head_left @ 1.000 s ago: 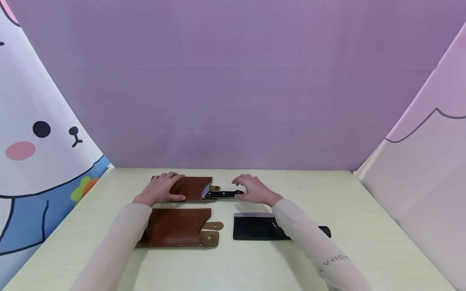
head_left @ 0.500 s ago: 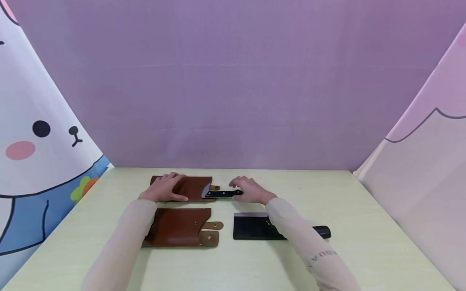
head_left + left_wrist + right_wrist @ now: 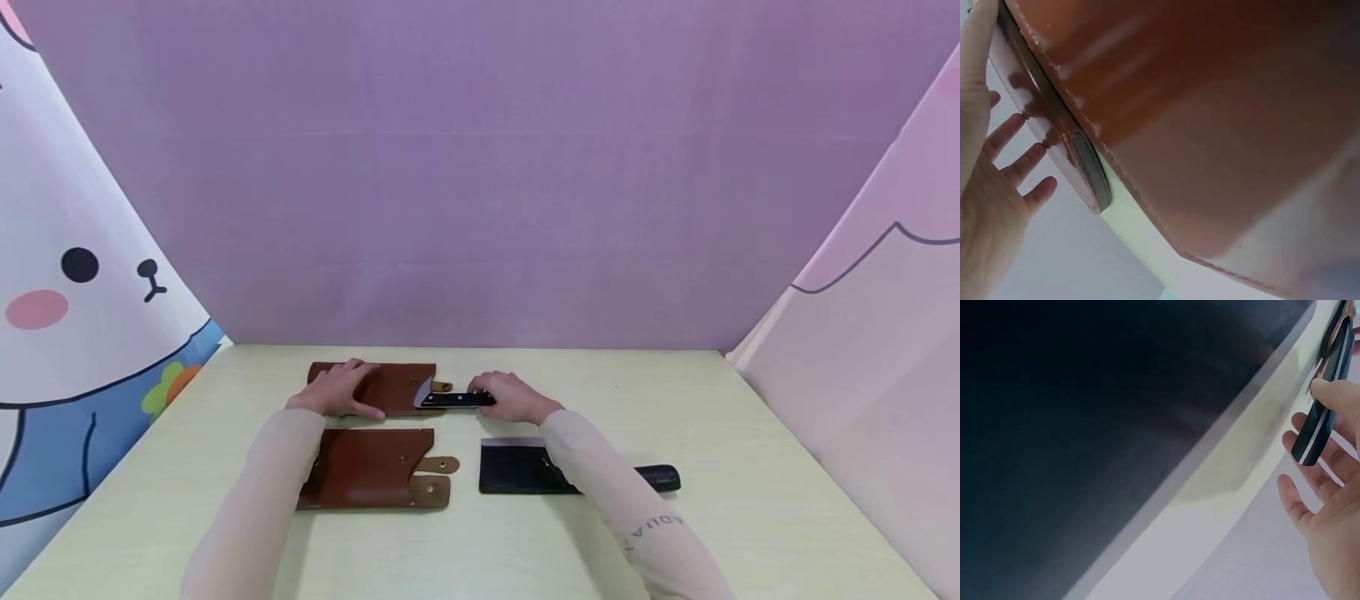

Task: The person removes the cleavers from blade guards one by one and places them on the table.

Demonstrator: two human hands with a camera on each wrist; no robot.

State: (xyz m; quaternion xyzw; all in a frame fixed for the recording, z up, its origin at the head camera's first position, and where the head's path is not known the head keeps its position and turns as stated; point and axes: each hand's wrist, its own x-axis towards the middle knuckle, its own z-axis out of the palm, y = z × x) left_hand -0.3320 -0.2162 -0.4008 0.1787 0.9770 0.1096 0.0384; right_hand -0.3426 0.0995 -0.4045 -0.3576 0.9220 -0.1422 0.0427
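Observation:
On the far side of the table lies a brown leather knife sheath (image 3: 393,385), with a knife (image 3: 456,401) in it. A little of the knife's blade shows at the sheath's slanted mouth, and its black riveted handle sticks out to the right. My left hand (image 3: 339,390) rests on the sheath's left part, fingers fairly straight along its edge in the left wrist view. My right hand (image 3: 517,397) holds the handle's end, with the thumb (image 3: 1335,394) on one side and fingers on the other. Most of the blade is hidden by the leather.
Nearer me lies a second brown sheath (image 3: 375,467) with two strap tabs, partly behind my left sleeve. To its right is a dark-bladed cleaver (image 3: 517,468) with a black handle, crossed by my right sleeve. A purple backdrop (image 3: 480,208) stands behind the table (image 3: 480,550).
My right hand has shifted slightly left and its fingers have come down around the knife's handle. My left hand and both sheaths have barely moved.

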